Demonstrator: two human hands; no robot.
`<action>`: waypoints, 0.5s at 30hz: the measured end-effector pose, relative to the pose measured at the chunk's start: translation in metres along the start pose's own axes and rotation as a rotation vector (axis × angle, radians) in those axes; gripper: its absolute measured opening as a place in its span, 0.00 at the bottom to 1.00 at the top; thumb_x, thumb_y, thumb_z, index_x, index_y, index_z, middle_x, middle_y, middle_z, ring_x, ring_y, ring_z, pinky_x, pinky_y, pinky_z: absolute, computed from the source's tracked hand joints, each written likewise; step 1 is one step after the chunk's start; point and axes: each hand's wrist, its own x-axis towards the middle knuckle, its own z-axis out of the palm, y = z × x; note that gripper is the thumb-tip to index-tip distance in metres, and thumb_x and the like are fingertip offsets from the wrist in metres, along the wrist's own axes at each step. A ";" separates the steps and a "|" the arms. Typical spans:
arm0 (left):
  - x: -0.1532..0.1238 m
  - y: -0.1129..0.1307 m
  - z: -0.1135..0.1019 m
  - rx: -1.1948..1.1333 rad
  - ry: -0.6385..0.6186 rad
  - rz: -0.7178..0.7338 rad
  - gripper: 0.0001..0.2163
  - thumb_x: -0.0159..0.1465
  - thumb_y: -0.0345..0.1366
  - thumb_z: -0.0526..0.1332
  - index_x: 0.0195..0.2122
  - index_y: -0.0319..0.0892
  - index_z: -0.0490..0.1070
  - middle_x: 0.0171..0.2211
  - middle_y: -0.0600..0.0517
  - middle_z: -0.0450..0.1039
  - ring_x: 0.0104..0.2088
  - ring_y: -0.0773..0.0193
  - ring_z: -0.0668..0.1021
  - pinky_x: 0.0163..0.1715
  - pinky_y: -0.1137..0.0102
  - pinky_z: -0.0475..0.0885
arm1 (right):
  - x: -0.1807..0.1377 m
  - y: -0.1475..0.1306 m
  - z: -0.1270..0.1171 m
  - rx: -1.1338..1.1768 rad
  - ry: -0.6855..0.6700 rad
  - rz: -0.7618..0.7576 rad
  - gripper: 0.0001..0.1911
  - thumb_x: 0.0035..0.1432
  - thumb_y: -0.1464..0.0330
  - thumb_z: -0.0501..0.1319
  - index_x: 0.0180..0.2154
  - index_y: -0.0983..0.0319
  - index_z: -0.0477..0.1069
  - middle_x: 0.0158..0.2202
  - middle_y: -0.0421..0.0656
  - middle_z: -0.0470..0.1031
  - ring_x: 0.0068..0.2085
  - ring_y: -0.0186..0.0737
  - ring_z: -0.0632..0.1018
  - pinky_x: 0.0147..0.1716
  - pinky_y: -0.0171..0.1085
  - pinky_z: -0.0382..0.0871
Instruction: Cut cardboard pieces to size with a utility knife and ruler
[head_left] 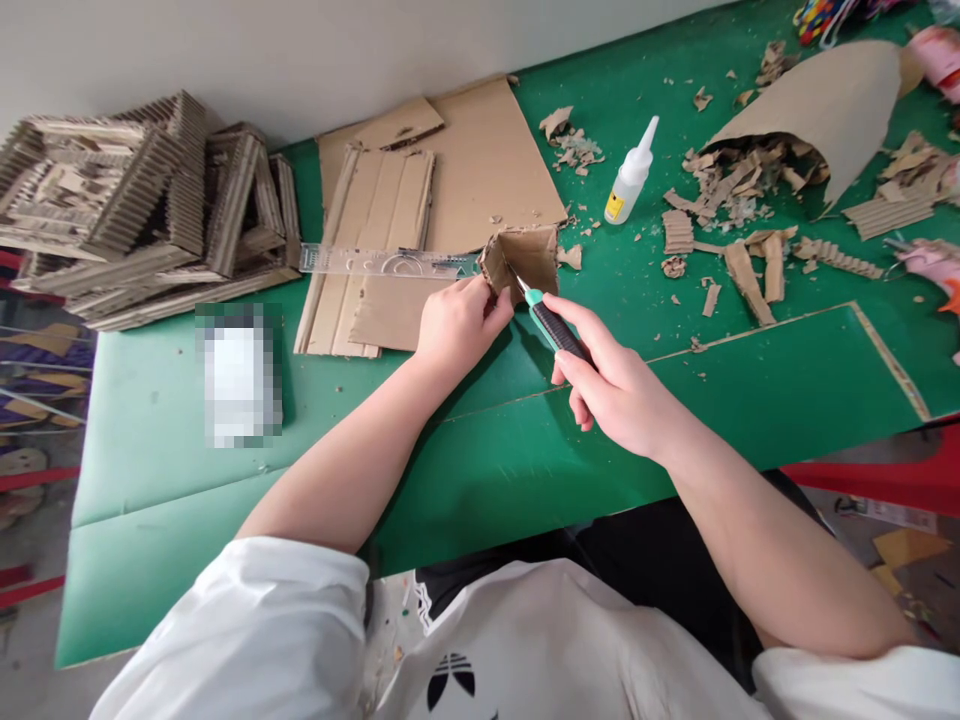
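My right hand is closed round a utility knife with a black and mint-green handle. Its blade points into the fold of a small bent piece of cardboard, whose two panels meet at an angle. On the left side of that piece, my left hand grips its lower edge between thumb and fingers. Just behind my left hand a clear plastic ruler lies across flat cardboard strips. Whether the blade tip touches the cardboard I cannot tell.
A larger cardboard sheet lies at the back. Stacked corrugated frames stand at the left, with a blurred-out object in front. A glue bottle stands right of centre. Cardboard scraps and a curved cardboard piece lie farther right.
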 end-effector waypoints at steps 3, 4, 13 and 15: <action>-0.001 0.001 0.001 0.004 0.012 0.030 0.12 0.62 0.39 0.53 0.23 0.42 0.63 0.20 0.51 0.66 0.21 0.64 0.69 0.22 0.70 0.54 | 0.003 0.000 0.001 -0.057 0.012 -0.004 0.27 0.63 0.66 0.47 0.63 0.49 0.48 0.33 0.39 0.69 0.21 0.29 0.70 0.20 0.33 0.68; -0.001 0.002 0.001 0.007 0.014 0.045 0.12 0.62 0.39 0.52 0.23 0.42 0.64 0.20 0.51 0.67 0.21 0.65 0.69 0.22 0.70 0.54 | 0.004 0.001 0.001 -0.065 0.007 0.003 0.27 0.63 0.65 0.47 0.63 0.49 0.47 0.33 0.39 0.69 0.21 0.29 0.70 0.20 0.34 0.68; -0.002 0.005 -0.002 0.029 -0.004 0.030 0.12 0.63 0.39 0.53 0.24 0.41 0.65 0.21 0.51 0.68 0.21 0.64 0.70 0.21 0.70 0.53 | 0.012 0.003 0.000 -0.166 -0.007 0.044 0.27 0.63 0.65 0.46 0.63 0.51 0.46 0.34 0.41 0.70 0.23 0.32 0.70 0.23 0.35 0.68; -0.001 0.005 -0.003 0.036 -0.011 0.025 0.11 0.62 0.39 0.53 0.24 0.41 0.66 0.21 0.51 0.68 0.21 0.65 0.69 0.21 0.70 0.52 | 0.011 0.002 -0.001 -0.182 -0.016 0.052 0.27 0.63 0.65 0.46 0.63 0.51 0.46 0.33 0.41 0.70 0.23 0.32 0.70 0.23 0.35 0.68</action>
